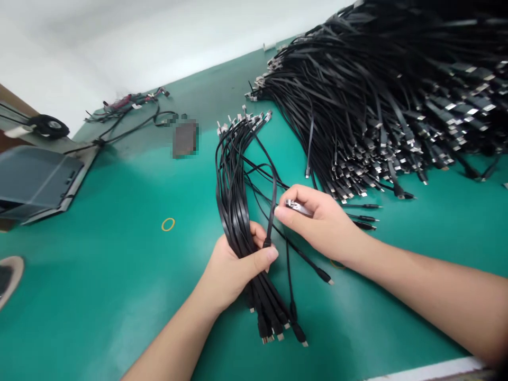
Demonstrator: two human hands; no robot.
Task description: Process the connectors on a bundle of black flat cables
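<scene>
In the head view, the left hand is closed around a bundle of flat black cables, its thumb laid across the front and its fingers curled behind. The bundle lies over the green surface, with metal-tipped ends fanned out at the far side and more plugs pointing toward the person below the hand. Near the left thumb and fingertips stands the dark connector of one cable that bends up and away from the others.

The right hand is mostly closed, thumb and index finger nearly together beside that bent cable; whether they touch it cannot be told. It grasps a small shiny metal piece between the thumb and the curled fingers. A few loose cables run beneath and between the hands, one ending in a plug near the right forearm.

A large heap of black cables covers the far right. A yellow ring lies left of the bundle, and a second shows partly beneath the right wrist. Farther off, a dark item is pixelated, so any writing on it is unreadable; the white tag on the tangled wires is too small to read.
</scene>
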